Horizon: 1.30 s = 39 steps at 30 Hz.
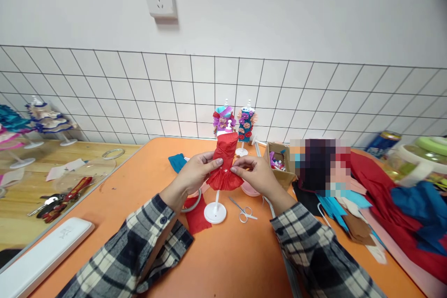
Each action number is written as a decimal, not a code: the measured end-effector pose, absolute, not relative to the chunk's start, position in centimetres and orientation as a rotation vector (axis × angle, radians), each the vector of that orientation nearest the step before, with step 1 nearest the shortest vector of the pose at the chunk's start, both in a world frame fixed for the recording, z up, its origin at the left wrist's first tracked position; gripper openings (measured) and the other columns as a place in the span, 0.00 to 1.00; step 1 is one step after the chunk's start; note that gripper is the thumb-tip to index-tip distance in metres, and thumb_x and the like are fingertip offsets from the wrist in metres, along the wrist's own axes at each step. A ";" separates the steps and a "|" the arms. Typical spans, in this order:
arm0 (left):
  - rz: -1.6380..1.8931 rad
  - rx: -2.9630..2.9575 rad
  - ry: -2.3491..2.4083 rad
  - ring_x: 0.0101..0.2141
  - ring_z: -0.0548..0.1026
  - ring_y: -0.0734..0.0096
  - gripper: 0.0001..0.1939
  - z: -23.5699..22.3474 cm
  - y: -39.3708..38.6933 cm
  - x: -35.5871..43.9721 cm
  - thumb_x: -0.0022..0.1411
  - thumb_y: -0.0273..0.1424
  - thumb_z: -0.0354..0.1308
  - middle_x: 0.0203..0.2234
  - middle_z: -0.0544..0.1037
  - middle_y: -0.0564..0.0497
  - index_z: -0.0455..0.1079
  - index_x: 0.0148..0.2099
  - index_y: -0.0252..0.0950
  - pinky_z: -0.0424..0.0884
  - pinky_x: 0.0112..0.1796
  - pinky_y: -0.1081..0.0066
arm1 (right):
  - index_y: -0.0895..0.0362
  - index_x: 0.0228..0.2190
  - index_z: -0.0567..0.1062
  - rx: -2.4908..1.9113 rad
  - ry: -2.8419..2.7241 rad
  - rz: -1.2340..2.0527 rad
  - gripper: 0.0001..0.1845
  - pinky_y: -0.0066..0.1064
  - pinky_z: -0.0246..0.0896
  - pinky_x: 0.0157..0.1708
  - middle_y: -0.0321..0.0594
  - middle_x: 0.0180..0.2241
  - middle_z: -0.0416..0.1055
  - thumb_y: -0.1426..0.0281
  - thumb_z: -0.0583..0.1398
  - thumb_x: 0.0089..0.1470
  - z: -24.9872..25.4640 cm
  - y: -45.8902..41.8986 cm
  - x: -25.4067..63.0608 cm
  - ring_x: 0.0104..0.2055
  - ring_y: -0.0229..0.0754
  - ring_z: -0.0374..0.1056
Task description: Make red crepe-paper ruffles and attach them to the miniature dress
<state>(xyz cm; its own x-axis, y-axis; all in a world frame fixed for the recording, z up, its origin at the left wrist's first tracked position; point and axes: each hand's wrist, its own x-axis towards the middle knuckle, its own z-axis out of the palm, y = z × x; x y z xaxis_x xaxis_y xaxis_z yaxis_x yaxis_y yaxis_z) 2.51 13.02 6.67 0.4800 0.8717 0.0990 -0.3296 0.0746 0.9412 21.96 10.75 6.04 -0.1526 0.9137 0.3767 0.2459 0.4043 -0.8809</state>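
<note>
A small dress form stands upright on a white round base [215, 213], wrapped in a red cloth dress [226, 151] with a gathered, flared skirt. My left hand [199, 171] grips the dress's left side, thumb pressed on the front at the waist. On the other side, the fingers of my right hand [256, 174] are pinched together at the waist edge; whatever may be between the fingertips is too small to make out. Small scissors [243, 212] lie just right of the base. A red cloth piece [199, 216] lies left of it, partly under a ring [192, 202].
Behind stand two decorated dress forms [247, 125]. A cardboard box [281, 167] with scraps is at the right, beside piled fabric [380, 195]. A white case [47, 258] lies front left. Keys [49, 204] and more dressed forms [52, 118] are on the wooden table.
</note>
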 end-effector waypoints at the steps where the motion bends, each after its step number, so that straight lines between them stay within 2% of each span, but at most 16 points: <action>1: 0.995 1.169 0.589 0.36 0.80 0.61 0.18 6.7 12.9 2.6 0.53 0.32 0.68 0.38 0.82 0.42 0.76 0.46 0.31 0.73 0.44 0.63 | 0.58 0.26 0.78 -1.031 -1.632 0.838 0.08 0.31 0.64 0.31 0.40 0.27 0.76 0.65 0.65 0.46 6.1 10.8 22.0 0.29 0.39 0.69; 5: 1.065 1.180 0.624 0.35 0.80 0.62 0.17 6.7 12.3 3.4 0.51 0.32 0.70 0.36 0.83 0.43 0.78 0.43 0.30 0.74 0.40 0.66 | 0.58 0.24 0.76 -0.996 -1.571 0.981 0.11 0.31 0.64 0.31 0.39 0.26 0.74 0.63 0.67 0.43 6.0 11.1 22.4 0.29 0.39 0.68; 9: 1.099 1.196 0.647 0.34 0.80 0.64 0.17 6.6 11.4 4.1 0.54 0.34 0.67 0.37 0.83 0.44 0.77 0.45 0.32 0.74 0.38 0.67 | 0.59 0.22 0.76 -1.007 -1.512 1.090 0.15 0.30 0.62 0.28 0.38 0.24 0.73 0.61 0.70 0.38 5.7 11.6 23.0 0.26 0.38 0.68; 14: 1.153 1.119 0.638 0.38 0.80 0.62 0.18 7.3 10.8 4.5 0.54 0.34 0.68 0.40 0.82 0.43 0.76 0.47 0.33 0.75 0.38 0.68 | 0.58 0.26 0.78 -0.927 -1.483 1.129 0.15 0.31 0.64 0.30 0.38 0.26 0.74 0.60 0.69 0.41 6.1 11.3 23.1 0.29 0.39 0.69; 17: 1.196 1.038 0.623 0.38 0.80 0.62 0.20 7.8 10.6 4.5 0.51 0.36 0.70 0.40 0.82 0.44 0.77 0.45 0.32 0.75 0.38 0.69 | 0.57 0.29 0.79 -0.884 -1.512 1.034 0.13 0.34 0.66 0.36 0.40 0.30 0.76 0.61 0.67 0.44 6.7 10.8 22.9 0.33 0.41 0.72; 20: 1.184 1.011 0.608 0.38 0.80 0.62 0.21 7.9 10.5 4.6 0.49 0.35 0.71 0.39 0.82 0.44 0.77 0.44 0.32 0.75 0.38 0.69 | 0.57 0.31 0.78 -0.906 -1.559 0.900 0.11 0.35 0.67 0.37 0.40 0.32 0.77 0.63 0.66 0.46 7.3 10.4 22.7 0.34 0.41 0.71; 25: 1.217 1.018 0.615 0.35 0.80 0.64 0.18 7.7 10.5 4.4 0.51 0.35 0.70 0.36 0.83 0.45 0.77 0.44 0.32 0.75 0.38 0.69 | 0.56 0.29 0.74 -0.960 -1.503 0.465 0.08 0.30 0.62 0.31 0.38 0.29 0.72 0.64 0.63 0.51 7.9 9.4 22.5 0.31 0.39 0.67; 28: 1.274 1.008 0.615 0.34 0.80 0.65 0.15 7.7 10.5 4.4 0.52 0.34 0.69 0.33 0.83 0.46 0.77 0.42 0.32 0.75 0.38 0.69 | 0.55 0.31 0.74 -0.954 -1.609 0.311 0.08 0.29 0.58 0.27 0.37 0.29 0.71 0.64 0.64 0.51 8.0 8.7 21.9 0.29 0.38 0.63; 35: 1.354 0.998 0.642 0.37 0.80 0.60 0.19 8.4 10.2 4.4 0.49 0.38 0.70 0.33 0.83 0.47 0.75 0.41 0.34 0.76 0.37 0.68 | 0.53 0.35 0.70 -1.056 -1.758 0.278 0.14 0.32 0.57 0.33 0.36 0.32 0.74 0.64 0.66 0.47 8.0 8.2 20.8 0.32 0.40 0.65; 39: 1.369 1.033 0.673 0.36 0.80 0.61 0.21 8.7 10.0 4.5 0.47 0.39 0.71 0.33 0.83 0.48 0.75 0.41 0.34 0.76 0.36 0.69 | 0.52 0.39 0.66 -1.113 -1.728 0.284 0.26 0.35 0.58 0.36 0.38 0.37 0.73 0.61 0.70 0.41 8.1 7.8 20.7 0.37 0.43 0.65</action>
